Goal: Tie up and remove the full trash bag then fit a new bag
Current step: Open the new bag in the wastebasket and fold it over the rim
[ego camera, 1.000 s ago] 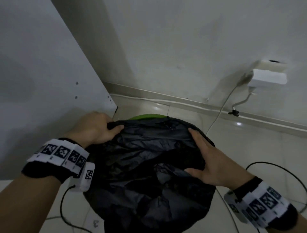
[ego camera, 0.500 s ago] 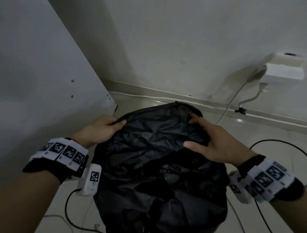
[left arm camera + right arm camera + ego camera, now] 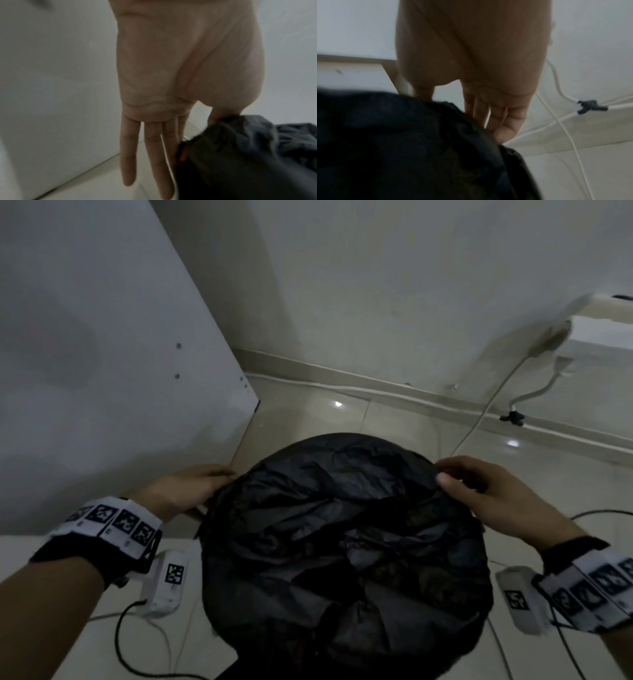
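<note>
A black trash bag (image 3: 342,542) is spread over the round top of the bin, whose rim is hidden beneath it. My left hand (image 3: 191,487) is at the bag's left edge. In the left wrist view the left hand (image 3: 154,108) has its thumb tucked into the folded rim of the bag (image 3: 248,155), with the fingers straight down outside. My right hand (image 3: 479,491) is at the far right edge, thumb on top. In the right wrist view the right hand (image 3: 488,108) curls its fingers at the rim of the bag (image 3: 402,148).
A white cabinet panel (image 3: 102,371) stands close on the left. The wall and its baseboard run behind the bin. A white socket block (image 3: 599,337) with white cables (image 3: 486,412) hangs at the right. Black cables (image 3: 120,645) trail over the tiled floor.
The bag's edge has been drawn outward and over the bin's far rim, covering the green rim seen one second ago. Both hands have moved apart to opposite sides.
</note>
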Demonstrator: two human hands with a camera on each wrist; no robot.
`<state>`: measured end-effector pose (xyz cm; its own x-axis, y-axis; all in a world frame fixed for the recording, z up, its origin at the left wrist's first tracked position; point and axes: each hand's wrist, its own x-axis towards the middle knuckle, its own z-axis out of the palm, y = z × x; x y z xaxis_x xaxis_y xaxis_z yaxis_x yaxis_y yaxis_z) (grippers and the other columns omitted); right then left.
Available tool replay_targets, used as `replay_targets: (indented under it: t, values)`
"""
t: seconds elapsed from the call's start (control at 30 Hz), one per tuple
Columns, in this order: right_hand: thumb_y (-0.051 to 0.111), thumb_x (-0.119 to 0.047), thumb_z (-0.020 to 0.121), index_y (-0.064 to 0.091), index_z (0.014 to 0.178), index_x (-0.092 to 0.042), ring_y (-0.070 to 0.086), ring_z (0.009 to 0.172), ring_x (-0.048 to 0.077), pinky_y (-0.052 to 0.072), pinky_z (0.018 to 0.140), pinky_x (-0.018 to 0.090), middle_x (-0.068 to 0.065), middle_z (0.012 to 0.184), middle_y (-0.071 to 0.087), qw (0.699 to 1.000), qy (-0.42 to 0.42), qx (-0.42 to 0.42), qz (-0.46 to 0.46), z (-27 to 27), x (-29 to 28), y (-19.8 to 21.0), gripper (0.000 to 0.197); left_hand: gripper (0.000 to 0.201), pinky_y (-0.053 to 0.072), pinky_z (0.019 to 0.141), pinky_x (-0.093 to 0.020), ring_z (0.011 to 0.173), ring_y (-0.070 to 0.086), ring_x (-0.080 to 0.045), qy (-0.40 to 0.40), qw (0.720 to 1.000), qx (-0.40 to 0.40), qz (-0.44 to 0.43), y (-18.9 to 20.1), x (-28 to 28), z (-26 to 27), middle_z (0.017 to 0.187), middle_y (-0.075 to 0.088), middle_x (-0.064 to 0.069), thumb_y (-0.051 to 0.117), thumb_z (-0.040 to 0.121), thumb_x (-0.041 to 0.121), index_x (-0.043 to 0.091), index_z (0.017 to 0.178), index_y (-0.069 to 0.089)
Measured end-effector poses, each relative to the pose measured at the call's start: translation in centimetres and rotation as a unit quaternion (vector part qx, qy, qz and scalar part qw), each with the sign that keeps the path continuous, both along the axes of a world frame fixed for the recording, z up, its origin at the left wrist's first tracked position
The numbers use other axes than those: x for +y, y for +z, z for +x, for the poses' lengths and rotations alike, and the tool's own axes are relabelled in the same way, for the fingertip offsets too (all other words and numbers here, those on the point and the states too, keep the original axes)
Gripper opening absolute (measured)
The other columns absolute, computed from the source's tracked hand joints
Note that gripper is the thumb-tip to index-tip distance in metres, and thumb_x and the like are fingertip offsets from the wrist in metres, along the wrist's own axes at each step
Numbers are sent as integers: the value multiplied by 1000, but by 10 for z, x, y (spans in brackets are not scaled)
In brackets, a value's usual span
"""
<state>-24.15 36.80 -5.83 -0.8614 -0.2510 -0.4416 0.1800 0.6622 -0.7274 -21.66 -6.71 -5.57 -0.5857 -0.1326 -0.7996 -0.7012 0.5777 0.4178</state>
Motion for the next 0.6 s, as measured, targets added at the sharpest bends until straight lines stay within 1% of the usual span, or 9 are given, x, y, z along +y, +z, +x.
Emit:
replay_targets:
  t: [0.1, 0.17, 0.2, 0.23, 0.3, 0.37, 0.47, 0.53, 0.6]
  values:
    - [50, -69, 85, 65, 118, -37, 65, 96, 2, 50, 88, 35, -8, 116, 69, 996, -79, 41, -2, 24, 14, 2, 49, 49, 59, 75, -41, 92, 68, -34, 78, 993, 6, 84, 8, -7, 40, 105, 72, -12, 52, 83, 70, 32, 105, 73]
    - [48, -77, 82, 60, 125, -36, 62, 101, 7, 46, 92, 36, -2, 125, 64, 993, -117, 26, 16, 42, 24, -2, 61, 75, 60, 74, -42, 101, 70, -34, 109, 984, -4, 143, 9, -6, 68, 111, 74, -7, 48, 69, 87, 33, 116, 70]
    - [48, -86, 74, 58, 127, -35, 62, 105, 11, 46, 95, 38, -3, 127, 63, 992, -129, 2, 15, 52, 30, -6, 74, 86, 60, 75, -43, 103, 70, -33, 121, 979, -7, 162, 8, -5, 82, 114, 74, -6, 52, 61, 91, 31, 121, 67]
    - [48, -92, 64, 58, 127, -32, 63, 107, 14, 49, 95, 40, -4, 127, 64, 990, -138, -33, 5, 63, 34, -10, 87, 96, 60, 77, -45, 104, 70, -32, 134, 976, -7, 174, 6, -4, 95, 116, 74, -6, 59, 54, 91, 28, 125, 65]
    - [52, -91, 56, 63, 124, -26, 70, 100, 22, 54, 91, 46, -2, 121, 71, 980, -144, -132, -30, 83, 41, -15, 94, 103, 60, 81, -49, 104, 71, -32, 131, 972, -8, 193, 1, 1, 120, 118, 73, -9, 73, 49, 83, 19, 129, 62]
    - [61, -88, 55, 69, 121, -21, 74, 92, 27, 56, 85, 48, 4, 112, 76, 970, -118, -202, -68, 101, 43, -19, 95, 100, 59, 85, -51, 106, 70, -30, 92, 973, -12, 210, -2, 6, 140, 117, 73, -9, 80, 51, 75, 14, 128, 63]
    - [77, -83, 46, 75, 112, -13, 70, 83, 34, 52, 78, 49, 20, 103, 75, 957, -97, -241, -133, 121, 42, -26, 97, 90, 57, 90, -53, 111, 67, -33, 32, 968, -10, 249, -8, 8, 153, 118, 72, -13, 86, 53, 65, 9, 122, 68]
    - [84, -71, 54, 77, 110, -12, 66, 93, 48, 49, 88, 58, 27, 110, 71, 948, -102, -237, -186, 128, 39, -32, 82, 78, 56, 92, -51, 112, 67, -34, 19, 960, 2, 280, -14, 4, 155, 119, 72, -15, 90, 54, 57, 12, 116, 74]
    - [80, -44, 76, 78, 109, -14, 66, 106, 47, 50, 96, 58, 26, 121, 69, 932, -139, -224, -249, 134, 30, -36, 45, 70, 57, 90, -45, 112, 67, -33, 16, 951, 19, 309, -23, -3, 155, 121, 71, -15, 92, 55, 51, 16, 114, 75]
